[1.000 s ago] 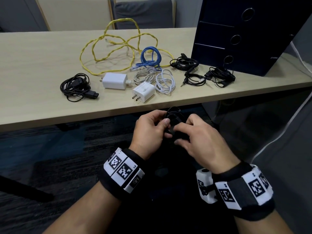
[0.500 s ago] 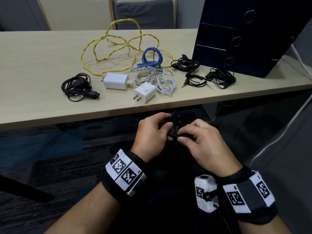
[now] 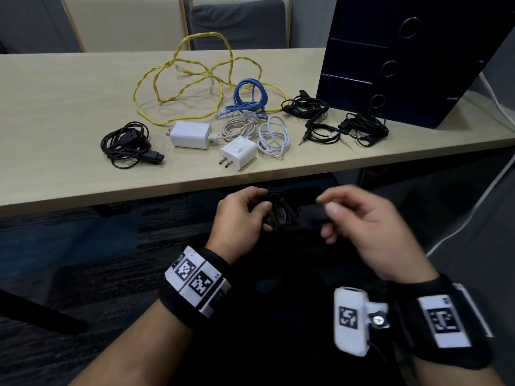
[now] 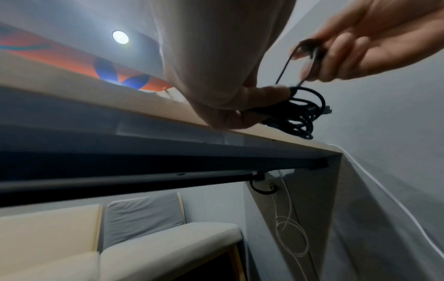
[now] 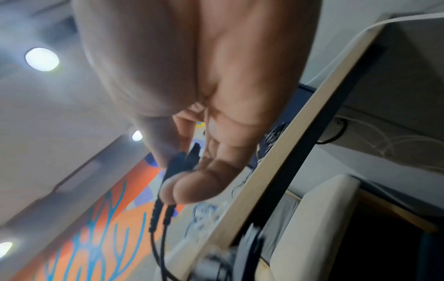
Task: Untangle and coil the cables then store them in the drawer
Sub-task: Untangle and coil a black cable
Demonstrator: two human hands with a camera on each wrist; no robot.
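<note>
Left hand grips the coiled black cable; right hand pinches its two plug ends.

no readable text, only coded square markers on wristbands

Black wristbands with white coded marker tiles, white camera pod on right wrist.

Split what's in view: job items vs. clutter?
Job:
- black cable, gripped by left hand, its ends pinched by right hand
- yellow cable, blue cable, white cables
- drawer unit

Lying about:
- chairs
- two white chargers
</note>
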